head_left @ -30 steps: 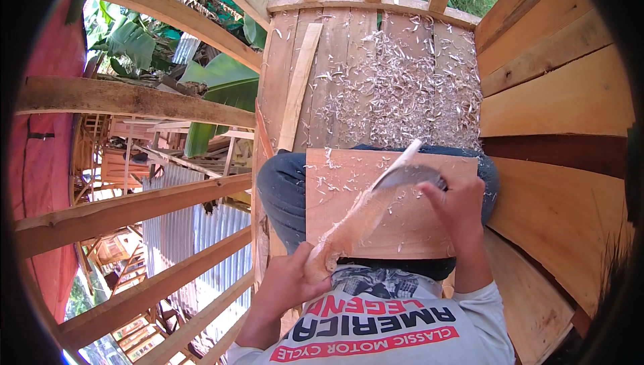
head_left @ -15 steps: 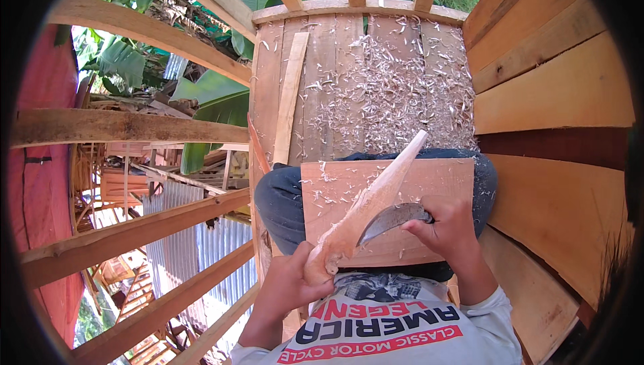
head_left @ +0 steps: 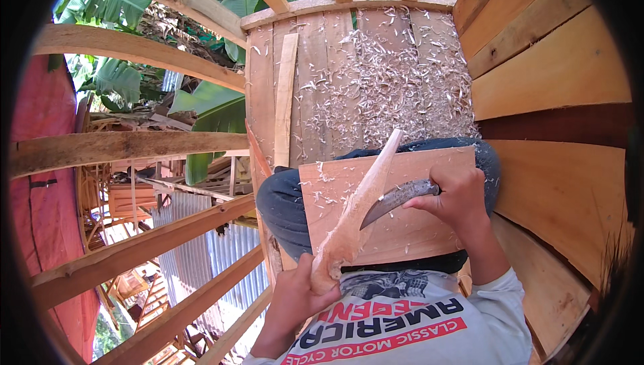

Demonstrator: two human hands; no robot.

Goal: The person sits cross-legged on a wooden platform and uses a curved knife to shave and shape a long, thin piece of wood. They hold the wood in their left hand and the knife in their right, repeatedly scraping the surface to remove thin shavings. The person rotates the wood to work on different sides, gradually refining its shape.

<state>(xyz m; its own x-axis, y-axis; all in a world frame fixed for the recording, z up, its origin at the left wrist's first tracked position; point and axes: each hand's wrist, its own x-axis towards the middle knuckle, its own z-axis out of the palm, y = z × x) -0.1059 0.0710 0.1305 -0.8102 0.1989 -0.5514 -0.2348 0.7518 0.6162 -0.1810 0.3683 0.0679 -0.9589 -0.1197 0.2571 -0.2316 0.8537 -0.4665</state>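
Note:
A long, pale piece of carved wood (head_left: pixel 357 211) slants across a flat board (head_left: pixel 416 231) on my lap, its narrow tip pointing away from me. My left hand (head_left: pixel 300 292) is closed around its thick near end. In my right hand (head_left: pixel 457 194) is a curved knife (head_left: pixel 400 198), gripped by the handle, which my fingers mostly hide. The dark grey blade reaches left, and its far end meets or lies close to the right side of the carved wood. A few thin shavings lie on the board.
Beyond my knees, wood shavings (head_left: pixel 402 76) cover much of the plank floor (head_left: pixel 312 63). A loose wooden strip (head_left: pixel 286 96) lies there on the left. Slatted rails (head_left: pixel 134 143) run along my left side. A wall of wide boards (head_left: pixel 557 177) stands close on my right.
My right hand has moved slightly up and away, turning the knife so more of its blade shows. The carved wood has tilted more upright and shifted slightly left in view.

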